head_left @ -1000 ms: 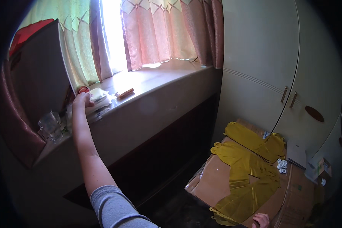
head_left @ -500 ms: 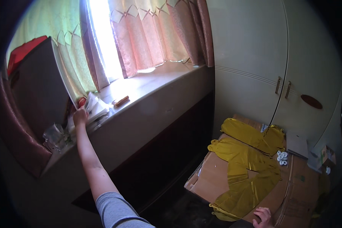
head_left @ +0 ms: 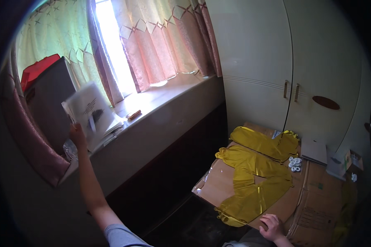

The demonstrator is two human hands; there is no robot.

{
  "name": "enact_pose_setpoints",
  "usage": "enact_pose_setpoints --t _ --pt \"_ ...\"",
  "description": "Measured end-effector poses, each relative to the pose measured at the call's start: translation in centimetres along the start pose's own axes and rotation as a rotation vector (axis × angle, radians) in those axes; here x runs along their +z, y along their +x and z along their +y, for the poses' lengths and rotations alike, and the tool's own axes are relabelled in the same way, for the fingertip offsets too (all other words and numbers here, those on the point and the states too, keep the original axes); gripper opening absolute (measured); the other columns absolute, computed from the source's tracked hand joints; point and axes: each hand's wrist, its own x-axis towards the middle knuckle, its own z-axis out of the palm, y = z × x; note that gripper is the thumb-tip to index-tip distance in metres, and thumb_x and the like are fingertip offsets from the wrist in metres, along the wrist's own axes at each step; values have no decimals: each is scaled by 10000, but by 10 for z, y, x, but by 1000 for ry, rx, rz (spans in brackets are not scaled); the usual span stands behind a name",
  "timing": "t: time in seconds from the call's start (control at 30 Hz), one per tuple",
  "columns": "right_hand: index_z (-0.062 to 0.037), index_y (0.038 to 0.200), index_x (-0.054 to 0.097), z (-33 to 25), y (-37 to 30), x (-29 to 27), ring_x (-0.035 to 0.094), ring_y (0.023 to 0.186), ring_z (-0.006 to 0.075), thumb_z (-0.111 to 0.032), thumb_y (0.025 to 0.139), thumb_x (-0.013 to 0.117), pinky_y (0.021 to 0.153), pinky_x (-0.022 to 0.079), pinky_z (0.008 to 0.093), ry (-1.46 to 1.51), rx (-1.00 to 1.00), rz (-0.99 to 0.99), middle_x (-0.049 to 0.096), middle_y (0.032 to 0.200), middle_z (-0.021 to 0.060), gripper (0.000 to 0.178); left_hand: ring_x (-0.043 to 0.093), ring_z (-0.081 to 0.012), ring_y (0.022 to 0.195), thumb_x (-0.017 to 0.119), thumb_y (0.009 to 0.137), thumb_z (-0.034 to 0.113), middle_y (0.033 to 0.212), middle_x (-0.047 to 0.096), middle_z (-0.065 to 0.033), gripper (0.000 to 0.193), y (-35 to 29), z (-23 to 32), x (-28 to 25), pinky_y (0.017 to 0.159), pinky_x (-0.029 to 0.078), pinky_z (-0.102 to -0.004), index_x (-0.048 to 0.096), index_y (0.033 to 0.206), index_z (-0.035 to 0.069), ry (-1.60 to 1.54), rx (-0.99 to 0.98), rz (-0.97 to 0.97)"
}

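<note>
At the left end of the windowsill my left hand [head_left: 76,133] is closed on the edge of some white printed paper [head_left: 86,108], held up and blurred by motion. A pile of white papers [head_left: 113,128] lies beside it on the sill. Clear crumpled plastic [head_left: 70,150] sits just below that hand. My right hand [head_left: 271,227] rests near the cardboard's front edge with loosely bent fingers apart, holding nothing. Close to it a yellow garment-like piece [head_left: 251,193] is spread on the cardboard [head_left: 216,181], and another yellow piece [head_left: 261,142] lies behind.
White rings [head_left: 294,164], a flat grey box [head_left: 314,151] and a small open box [head_left: 353,161] stand at the right. A brown object [head_left: 134,115] lies on the windowsill [head_left: 165,95]. Behind are curtains [head_left: 152,53], a dark panel [head_left: 53,103] and a cream cupboard [head_left: 251,49].
My left hand has lifted the white paper from the sill and moved slightly left and down. My right hand has come further into view on the cardboard. The whole view has shifted a little.
</note>
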Motion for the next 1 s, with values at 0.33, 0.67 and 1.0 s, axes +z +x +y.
enact_pose_setpoints --t 0.33,0.67,1.0 --pt "15 1337 110 21 51 -67 203 1289 299 -377 681 720 1052 169 402 894 81 126 204 1364 220 977 444 -34 590 556 845 290 675 479 44 192 -152 309 -95 492 327 -187 530 822 101 -1267 -535 -522" --pt "-32 1308 227 72 -57 -220 459 1045 162 -123 768 644 940 319 320 948 460 310 439 1185 93 689 486 -73 651 502 794 70 708 553 2 103 -374 604 -260 595 394 -233 526 702 33 -1710 -685 -1523" --pt "-13 1143 434 114 -157 -259 494 1004 156 -61 838 535 872 376 291 568 273 600 542 1037 84 325 411 -37 610 468 805 35 685 484 49 89 -430 712 -302 551 333 -192 514 731 50 -2138 -535 -1347"
